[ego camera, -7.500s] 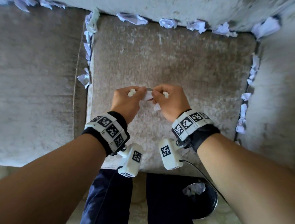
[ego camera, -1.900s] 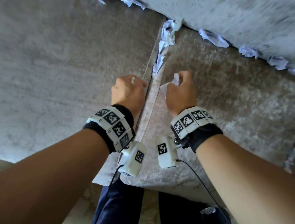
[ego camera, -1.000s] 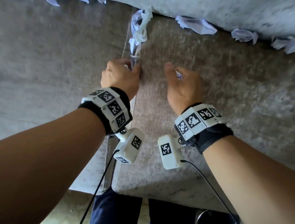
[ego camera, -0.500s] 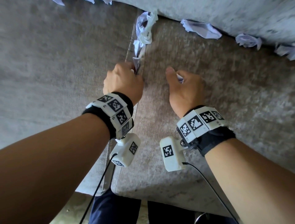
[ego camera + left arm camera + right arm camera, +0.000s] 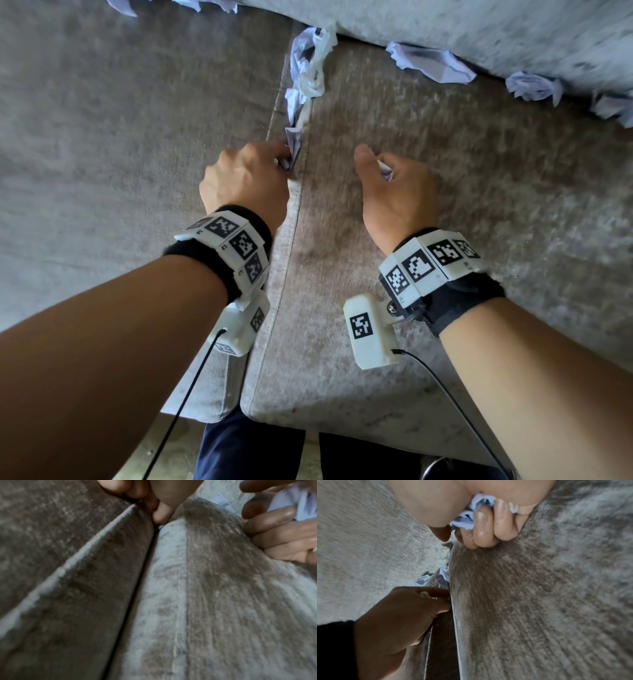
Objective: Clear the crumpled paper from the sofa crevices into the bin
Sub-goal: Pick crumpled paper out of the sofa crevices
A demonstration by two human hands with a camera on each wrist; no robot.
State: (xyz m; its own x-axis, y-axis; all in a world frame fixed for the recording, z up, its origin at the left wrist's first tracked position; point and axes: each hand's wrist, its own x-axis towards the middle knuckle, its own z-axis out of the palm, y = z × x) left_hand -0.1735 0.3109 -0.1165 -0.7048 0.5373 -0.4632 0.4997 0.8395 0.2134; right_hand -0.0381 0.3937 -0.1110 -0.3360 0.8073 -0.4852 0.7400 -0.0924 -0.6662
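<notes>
The left hand [image 5: 245, 180], nearer the crevice [image 5: 297, 192], has its fingers pinching the paper scrap [image 5: 294, 142], which runs along it; the right hand [image 5: 394, 192] clutches a paper wad [image 5: 471, 515].

Grey sofa [image 5: 445, 205]: crumpled paper [image 5: 306, 73] lay wedged in the crevice between seat cushions; more pieces [image 5: 431, 63] lined the backrest crevice.

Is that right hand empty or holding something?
Holding. The right hand has its fingers curled round crumpled paper, which pokes out between them.

Soft daylight, wrist pics prob. motion-blurred
</notes>
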